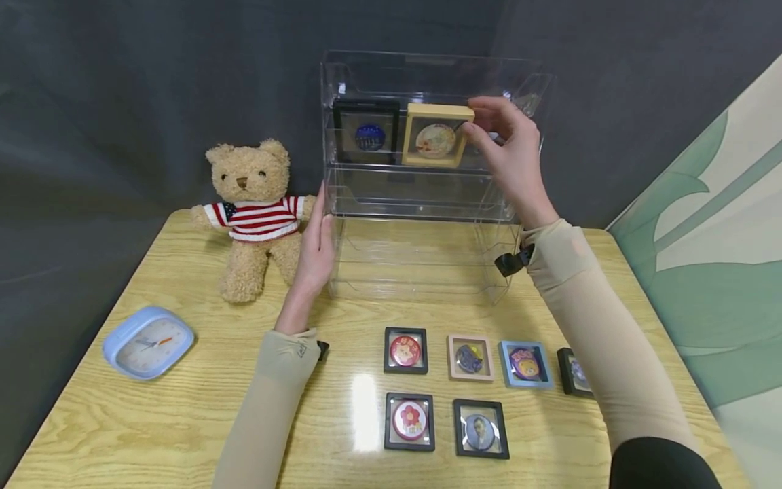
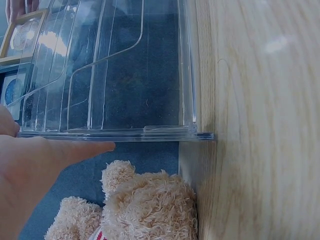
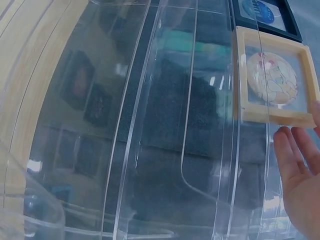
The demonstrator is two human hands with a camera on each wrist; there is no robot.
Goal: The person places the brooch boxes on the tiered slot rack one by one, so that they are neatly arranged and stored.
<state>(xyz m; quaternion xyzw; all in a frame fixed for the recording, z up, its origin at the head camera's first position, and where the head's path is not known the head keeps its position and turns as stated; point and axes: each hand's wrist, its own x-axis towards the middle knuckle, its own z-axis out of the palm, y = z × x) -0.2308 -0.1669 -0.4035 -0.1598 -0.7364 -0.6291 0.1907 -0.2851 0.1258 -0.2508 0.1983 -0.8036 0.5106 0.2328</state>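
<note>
On the upper tier of a clear acrylic display rack (image 1: 421,210), my right hand (image 1: 513,153) pinches the right edge of a yellow display frame (image 1: 435,136) with a round badge inside. Left of it on that tier stands a black frame (image 1: 366,136) holding a dark blue badge. In the right wrist view the fingers touch the side of the yellow frame (image 3: 274,80). My left hand (image 1: 315,251) rests against the rack's left side, its fingers extended; the left wrist view shows them along the clear side panel (image 2: 125,135).
A teddy bear (image 1: 250,210) in a striped shirt sits left of the rack, close to my left hand. A blue clock (image 1: 149,341) lies at the table's left. Several framed badges lie in front, including a pink frame (image 1: 470,358) and a blue frame (image 1: 526,365).
</note>
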